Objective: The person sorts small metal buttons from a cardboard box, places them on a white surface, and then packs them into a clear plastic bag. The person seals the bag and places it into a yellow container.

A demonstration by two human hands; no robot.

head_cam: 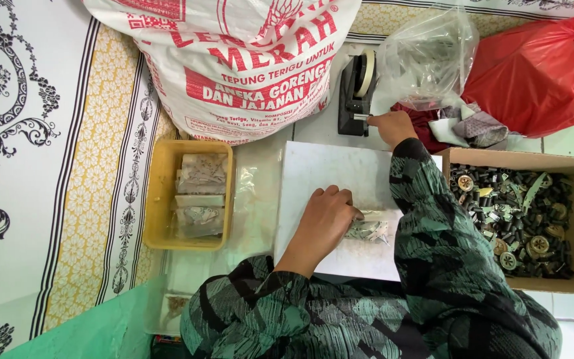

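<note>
overhead, we sit on the floor with a big white sack (234,60) printed in red leaning at the top, a red plastic bag (539,73) and a clear plastic bag (426,60) to its right. a cardboard box (519,159) on our right is heaped with small dark parts (519,213), so by our reckoning plenty is left to pack. a white board (327,179) lies in front of us as the work surface. to its left a yellow tray (161,193) holds about 3 filled clear packets (199,196), which we take as the finished share, small beside what remains.

our left hand (323,223) lies flat on the board, fingers (340,199) curled close together, pressing down a small clear packet (367,229) of pale pieces; the packet sits on the board just under and right of that hand. our right hand (390,126) is stretched across to the black tape dispenser (355,96) at the board's far edge, fingertips bunched at its cutter end, seemingly pinching the tape, though we cannot tell for sure. the packet looks not yet sealed.
</note>
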